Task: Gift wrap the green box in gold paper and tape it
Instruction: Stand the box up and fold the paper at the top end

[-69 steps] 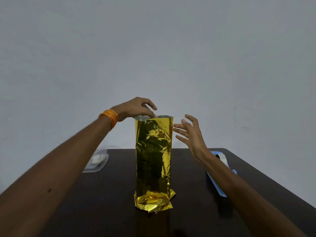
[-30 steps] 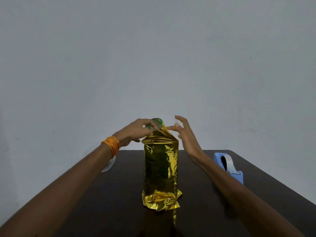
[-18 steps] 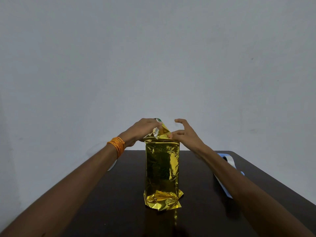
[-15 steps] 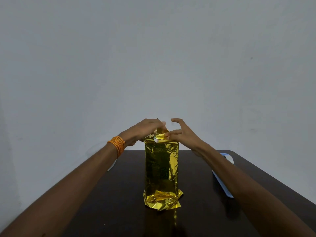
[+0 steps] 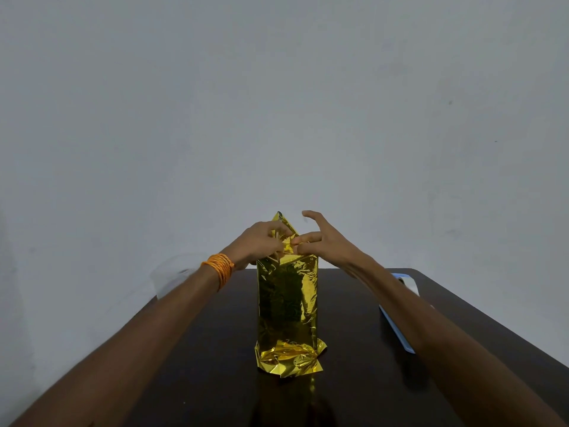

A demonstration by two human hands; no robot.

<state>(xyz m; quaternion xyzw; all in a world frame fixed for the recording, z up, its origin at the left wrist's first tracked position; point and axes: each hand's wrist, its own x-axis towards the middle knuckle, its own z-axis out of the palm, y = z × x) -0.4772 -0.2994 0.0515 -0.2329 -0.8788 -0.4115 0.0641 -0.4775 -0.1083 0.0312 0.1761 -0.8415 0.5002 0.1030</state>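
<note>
Left hand [image 5: 260,243], right hand [image 5: 323,243] pinch gold paper [image 5: 288,303] top; green box hidden.

1 head-worn wide view faces forward, slightly down, over the table [image 5: 354,396]; wall [image 5: 277,103] seemingly close behind

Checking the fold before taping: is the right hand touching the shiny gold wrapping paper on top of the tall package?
Touching. The head view shows the right hand pinching the folded top flap of the shiny gold wrapping paper, with no gap.
</note>
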